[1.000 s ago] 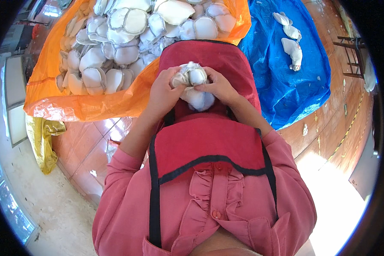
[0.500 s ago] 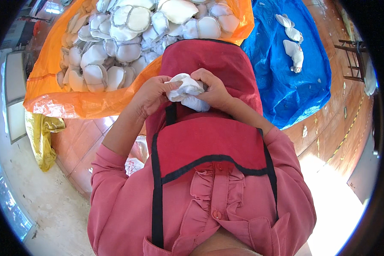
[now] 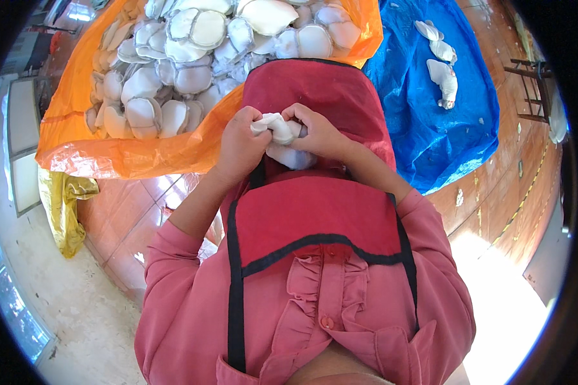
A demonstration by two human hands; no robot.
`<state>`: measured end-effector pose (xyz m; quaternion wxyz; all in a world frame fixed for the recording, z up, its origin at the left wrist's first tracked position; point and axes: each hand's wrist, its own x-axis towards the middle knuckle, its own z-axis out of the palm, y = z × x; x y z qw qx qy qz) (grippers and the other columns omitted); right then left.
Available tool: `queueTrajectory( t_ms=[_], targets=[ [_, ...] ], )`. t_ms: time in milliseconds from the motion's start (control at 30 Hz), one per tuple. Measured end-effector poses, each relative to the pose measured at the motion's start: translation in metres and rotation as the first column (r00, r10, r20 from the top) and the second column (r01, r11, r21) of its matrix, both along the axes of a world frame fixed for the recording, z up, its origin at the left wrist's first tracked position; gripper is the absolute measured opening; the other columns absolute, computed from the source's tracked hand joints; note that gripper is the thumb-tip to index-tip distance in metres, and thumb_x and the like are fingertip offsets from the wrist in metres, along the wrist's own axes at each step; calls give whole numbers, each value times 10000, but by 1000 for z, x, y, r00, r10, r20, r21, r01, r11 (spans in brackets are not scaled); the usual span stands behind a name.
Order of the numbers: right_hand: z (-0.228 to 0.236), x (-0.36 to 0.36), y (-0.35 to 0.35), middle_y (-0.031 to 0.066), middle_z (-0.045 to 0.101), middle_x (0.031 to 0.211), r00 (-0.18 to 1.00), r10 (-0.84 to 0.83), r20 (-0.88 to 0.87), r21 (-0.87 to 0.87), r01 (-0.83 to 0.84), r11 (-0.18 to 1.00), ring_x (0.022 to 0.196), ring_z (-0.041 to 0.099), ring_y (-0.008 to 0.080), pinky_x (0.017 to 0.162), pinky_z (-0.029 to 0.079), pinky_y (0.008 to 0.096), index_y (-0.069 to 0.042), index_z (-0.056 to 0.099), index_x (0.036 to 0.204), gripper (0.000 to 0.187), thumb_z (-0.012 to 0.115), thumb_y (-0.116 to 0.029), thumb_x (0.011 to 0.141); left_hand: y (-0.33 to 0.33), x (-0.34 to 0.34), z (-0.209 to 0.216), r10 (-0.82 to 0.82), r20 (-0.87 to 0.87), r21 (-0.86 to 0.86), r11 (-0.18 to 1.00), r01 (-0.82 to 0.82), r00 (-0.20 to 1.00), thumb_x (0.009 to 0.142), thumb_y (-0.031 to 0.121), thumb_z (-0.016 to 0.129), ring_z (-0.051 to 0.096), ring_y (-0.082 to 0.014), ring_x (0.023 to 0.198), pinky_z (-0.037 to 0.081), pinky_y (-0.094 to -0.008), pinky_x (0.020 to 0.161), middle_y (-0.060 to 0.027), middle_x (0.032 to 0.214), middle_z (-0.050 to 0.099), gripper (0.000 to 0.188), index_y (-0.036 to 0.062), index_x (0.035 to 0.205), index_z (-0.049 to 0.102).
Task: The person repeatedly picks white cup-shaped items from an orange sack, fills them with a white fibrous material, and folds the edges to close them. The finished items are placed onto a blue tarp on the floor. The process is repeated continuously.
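A white sewn fabric piece [image 3: 282,127] is bunched up between my two hands, over the lap part of a red apron [image 3: 315,83] with black edging. My left hand [image 3: 243,146] is closed, its fingers curled over the left end of the piece. On the other side my right hand [image 3: 322,133] pinches it between thumb and fingers. A smooth rounded part of the piece hangs below the grip. The fingertips on the far side are partly hidden by the cloth and the knuckles.
Ahead to the left, an orange plastic sack [image 3: 122,165] lies spread wide, heaped with flat white sewn pieces [image 3: 192,78]. At the right, a blue plastic sheet [image 3: 411,128] bears several plump white pieces [image 3: 444,83]. A yellow bag [image 3: 64,212] lies far left; a dark stool [image 3: 532,90] stands far right.
My left hand has turned inward and closed over the fabric, where its fingers were stretched toward it before. The piece is bunched tighter. My right hand stays nearly in place.
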<state>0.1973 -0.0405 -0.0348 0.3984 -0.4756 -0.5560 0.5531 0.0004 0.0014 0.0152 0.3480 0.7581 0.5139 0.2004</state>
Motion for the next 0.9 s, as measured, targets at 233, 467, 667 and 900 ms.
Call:
queueTrajectory(
  t_ms=[233,467,667,900],
  targets=[
    [4,-16,-1,117,597,899,979,-109,172,94,94,991,834,590,253,725,482,358,-44,589,944,352,787,-193,694,8,0,-16,39,-113,232,973,-12,993,756,49,617,593,-389,810,477,-442,697,-172,828,606,112,36,855,566],
    [1,-20,-8,96,503,765,877,-346,334,183,300,936,700,524,220,615,435,332,-46,515,812,263,741,-117,697,19,-13,13,-205,27,-296,933,204,978,772,86,688,593,-163,717,479,-320,656,-84,811,616,217,31,968,614],
    [4,-18,0,98,478,769,889,-269,371,140,233,962,727,503,234,657,435,335,-44,499,821,248,704,-81,686,25,-13,34,-251,162,-543,785,298,954,799,120,724,579,-111,729,474,-279,644,-48,808,599,237,22,975,599],
    [3,-25,2,136,494,961,937,-256,236,251,195,948,894,521,269,837,446,348,-25,489,983,316,628,-36,699,23,4,8,-54,-259,491,852,180,964,687,40,634,573,-337,753,468,-422,655,-104,829,585,140,73,795,550]
  ],
)
